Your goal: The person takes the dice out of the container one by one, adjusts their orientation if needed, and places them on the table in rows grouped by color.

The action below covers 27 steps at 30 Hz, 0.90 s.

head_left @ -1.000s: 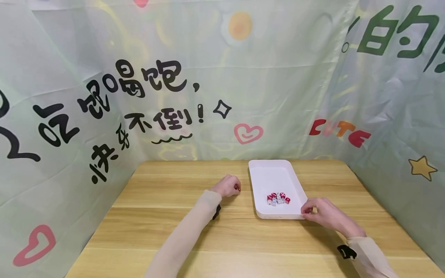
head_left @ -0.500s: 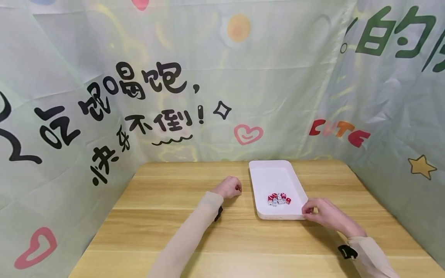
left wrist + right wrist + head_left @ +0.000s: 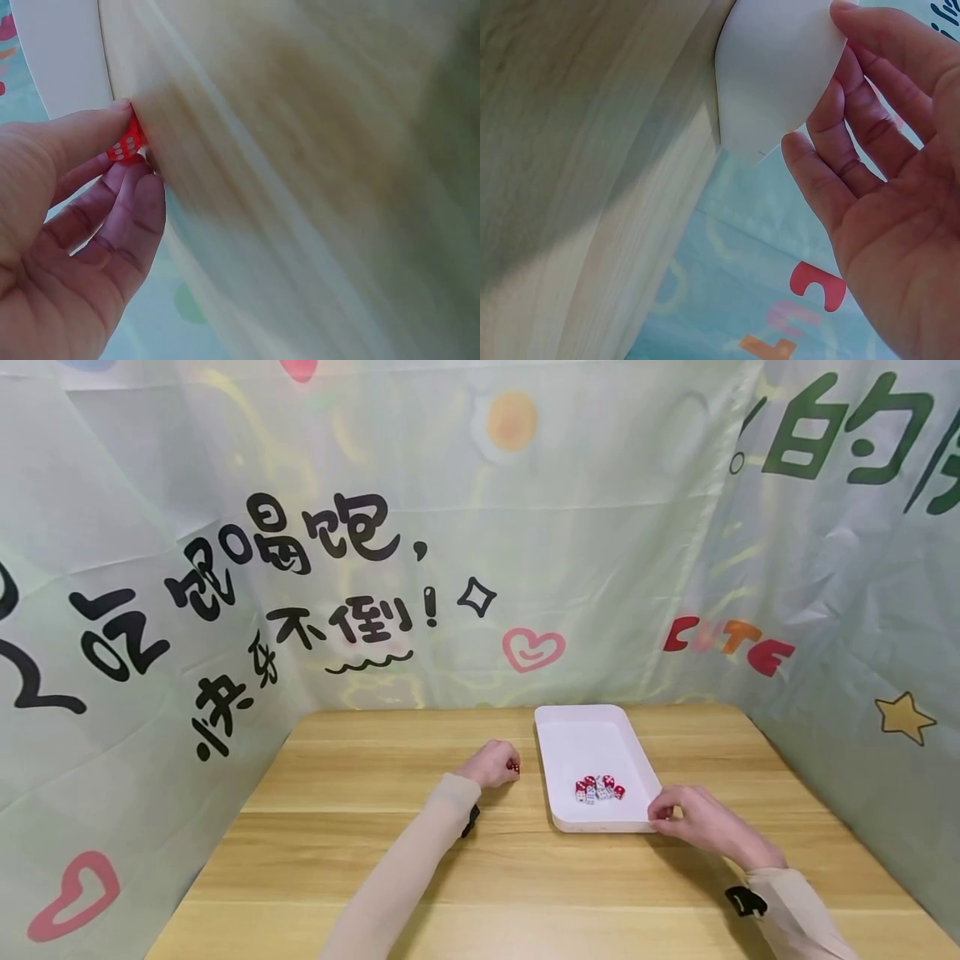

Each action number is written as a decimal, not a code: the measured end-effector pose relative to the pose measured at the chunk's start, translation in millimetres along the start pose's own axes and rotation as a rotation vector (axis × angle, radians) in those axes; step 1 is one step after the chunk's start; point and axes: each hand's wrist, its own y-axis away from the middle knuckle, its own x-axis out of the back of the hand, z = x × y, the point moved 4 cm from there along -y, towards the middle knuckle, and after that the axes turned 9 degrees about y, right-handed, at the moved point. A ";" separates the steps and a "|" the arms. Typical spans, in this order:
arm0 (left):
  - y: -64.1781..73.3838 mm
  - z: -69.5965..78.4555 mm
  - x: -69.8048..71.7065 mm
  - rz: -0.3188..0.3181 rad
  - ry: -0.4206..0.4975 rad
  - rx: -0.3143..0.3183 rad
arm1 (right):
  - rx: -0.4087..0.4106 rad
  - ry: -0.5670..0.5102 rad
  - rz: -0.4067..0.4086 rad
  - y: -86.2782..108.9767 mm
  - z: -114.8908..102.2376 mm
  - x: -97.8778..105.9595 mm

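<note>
A translucent red die (image 3: 125, 148) with white pips is pinched between the thumb and fingers of my left hand (image 3: 491, 763), low at the table just left of the white tray (image 3: 581, 739). In the head view, the fingers hide most of that die. My right hand (image 3: 697, 817) grips the tray's near right corner, thumb on the rim and fingers along the outer wall, as the right wrist view shows. Inside the tray, near its front end, several red dice (image 3: 618, 792) and several clear or white dice (image 3: 590, 794) lie bunched together.
The wooden table (image 3: 360, 860) ends at a printed cloth backdrop (image 3: 615, 568) behind it and on both sides. A black strap (image 3: 746, 901) circles the right wrist, and another strap (image 3: 471, 821) shows at the left wrist.
</note>
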 end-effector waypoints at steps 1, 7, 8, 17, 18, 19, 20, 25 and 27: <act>-0.3 -0.1 0.1 0.001 0.001 0.000 | -0.001 -0.001 0.000 -0.3 0.2 -0.1; -3.5 -2.4 -1.1 0.004 0.024 0.008 | 0.002 -0.005 0.004 -0.8 -0.5 0.3; -3.9 -2.7 -1.3 0.003 0.026 0.008 | 0.003 -0.005 0.005 -0.9 -0.6 0.3; -3.7 -2.3 1.2 0.002 0.044 0.011 | 0.000 -0.008 0.014 -2.3 -0.9 -0.5; -3.4 -2.4 0.9 0.000 0.042 0.012 | 0.001 -0.008 0.012 -2.3 -0.7 -0.8; -3.1 -2.5 0.6 -0.001 0.042 0.013 | 0.002 -0.008 0.011 -2.2 -0.6 -1.0; -2.9 -2.7 0.2 -0.002 0.042 0.014 | 0.004 -0.009 0.009 -2.1 -0.4 -1.2; -3.2 -2.2 -1.3 -0.001 0.047 0.009 | 0.020 -0.012 0.012 -1.1 0.4 -1.2; -3.5 -1.9 -1.5 -0.003 0.049 0.010 | 0.021 -0.014 0.011 -1.0 0.7 -0.7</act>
